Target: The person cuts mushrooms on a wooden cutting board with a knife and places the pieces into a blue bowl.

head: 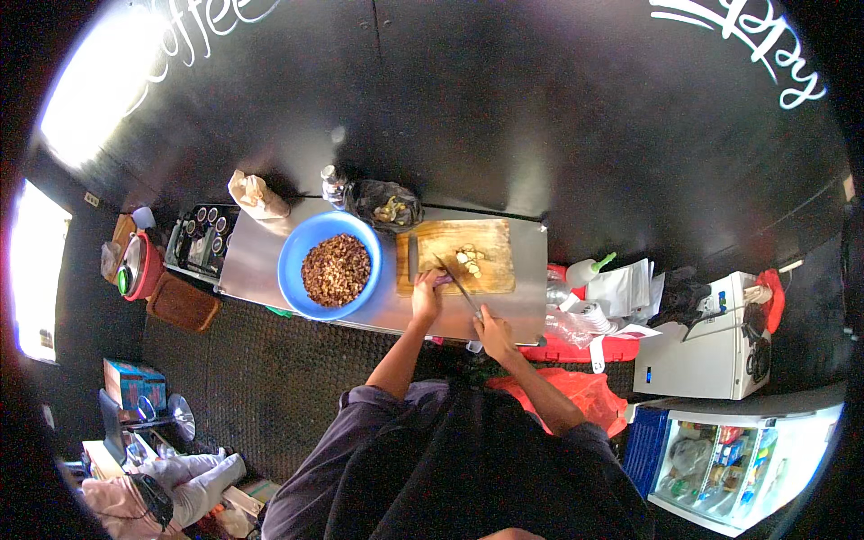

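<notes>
My left hand (pixel 426 297) holds a small purple-skinned vegetable (pixel 442 279) at the front of a wooden cutting board (pixel 498 237). In my right hand (pixel 498 335) is a kitchen knife (pixel 463 290); its blade slants across the board beside the vegetable. Pale cut slices (pixel 470 259) lie on the board, right of the blade. To the left of the board stands a blue plastic bowl (pixel 288 270), filled with chopped brown pieces (pixel 335 271). Behind the board, an open black plastic bag (pixel 368 196) contains yellowish scraps (pixel 391 210).
The steel worktable (pixel 253 260) carries a paper bag (pixel 256 196) and a glass jar (pixel 331 182) along the black wall. A stove (pixel 209 229) adjoins its left end. Cups and bottles crowd a red crate (pixel 587 349) on the right. Another person (pixel 145 496) sits at lower left.
</notes>
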The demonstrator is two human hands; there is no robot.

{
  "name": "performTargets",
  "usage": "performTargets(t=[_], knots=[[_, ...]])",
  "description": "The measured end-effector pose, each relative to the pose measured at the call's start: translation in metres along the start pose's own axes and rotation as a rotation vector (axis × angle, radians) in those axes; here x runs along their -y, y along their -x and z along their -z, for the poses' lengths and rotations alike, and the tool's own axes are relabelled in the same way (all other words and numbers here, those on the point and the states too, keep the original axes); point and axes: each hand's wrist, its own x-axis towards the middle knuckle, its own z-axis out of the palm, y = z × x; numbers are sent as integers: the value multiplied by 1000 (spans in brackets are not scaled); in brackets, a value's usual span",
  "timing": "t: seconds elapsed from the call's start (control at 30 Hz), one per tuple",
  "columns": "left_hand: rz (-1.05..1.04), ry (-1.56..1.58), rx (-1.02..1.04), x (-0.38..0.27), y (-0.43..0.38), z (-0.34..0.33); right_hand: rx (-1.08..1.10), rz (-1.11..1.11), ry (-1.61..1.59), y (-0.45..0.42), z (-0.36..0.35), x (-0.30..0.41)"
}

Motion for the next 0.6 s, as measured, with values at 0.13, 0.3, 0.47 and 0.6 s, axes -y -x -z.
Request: performTargets(t=[0.13,0.3,0.47,0.6], knots=[[16,-47,-40,6,3,3,79,-45,24,-3,2,9],[49,-54,-8,-8,2,1,4,37,48,-15,-14,-9],[23,-85,-53,-5,5,0,73,-3,17,-48,-13,10],[59,4,4,-7,0,-1,-52,36,51,-61,-14,15]])
